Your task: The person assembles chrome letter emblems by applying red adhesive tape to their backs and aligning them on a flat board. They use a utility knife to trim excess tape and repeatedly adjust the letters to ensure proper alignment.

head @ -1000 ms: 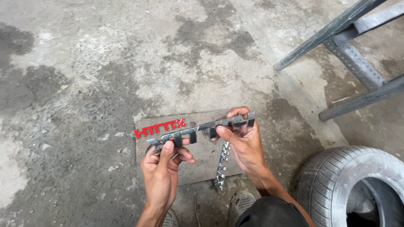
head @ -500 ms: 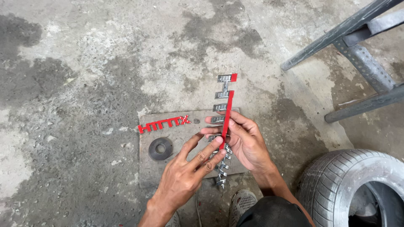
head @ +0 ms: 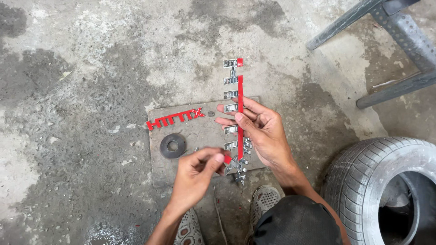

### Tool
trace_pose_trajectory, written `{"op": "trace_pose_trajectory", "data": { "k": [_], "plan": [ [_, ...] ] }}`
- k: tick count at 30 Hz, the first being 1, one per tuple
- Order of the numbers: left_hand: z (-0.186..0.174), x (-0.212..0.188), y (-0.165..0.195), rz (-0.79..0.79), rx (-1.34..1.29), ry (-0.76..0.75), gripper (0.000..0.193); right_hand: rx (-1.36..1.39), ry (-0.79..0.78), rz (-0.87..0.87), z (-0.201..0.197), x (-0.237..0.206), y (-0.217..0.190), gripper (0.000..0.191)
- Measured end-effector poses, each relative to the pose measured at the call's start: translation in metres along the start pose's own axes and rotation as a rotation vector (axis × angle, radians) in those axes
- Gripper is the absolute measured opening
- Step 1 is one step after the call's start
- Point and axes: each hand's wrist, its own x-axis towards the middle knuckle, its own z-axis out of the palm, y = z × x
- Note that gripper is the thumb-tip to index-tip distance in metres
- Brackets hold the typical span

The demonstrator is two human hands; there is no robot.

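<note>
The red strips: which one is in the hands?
The upright strip with chrome letters, held by the right hand and pinched at its bottom by the left hand. The other strip lies untouched on the board.

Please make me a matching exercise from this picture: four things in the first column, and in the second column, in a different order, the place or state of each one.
Things
1. chrome letter strip
2. red emblem
3. black washer
4. tyre

Places or states
A. lies flat on the board, below the red emblem
B. stands on the floor at the lower right
C. held upright by the right hand, its red backing pinched by the left hand
D. lies on the board's upper left part

Pairs: 1-C, 2-D, 3-A, 4-B
</note>
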Motion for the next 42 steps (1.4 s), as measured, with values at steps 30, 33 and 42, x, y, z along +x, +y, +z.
{"op": "trace_pose_trajectory", "data": {
  "k": [30,33,42],
  "plan": [
    [-0.001,-0.005,0.023,0.376,0.36,0.2,0.007,-0.281,-0.04,-0.021,-0.006,-0.009,0.004,0.031],
    [-0.006,-0.004,0.02,0.315,0.289,0.161,0.009,-0.274,-0.039,-0.023,-0.004,-0.009,0.004,0.033],
    [-0.043,0.026,-0.014,0.461,0.453,0.064,0.051,-0.381,-0.03,-0.162,-0.016,-0.002,0.03,0.024]
  ]
}}
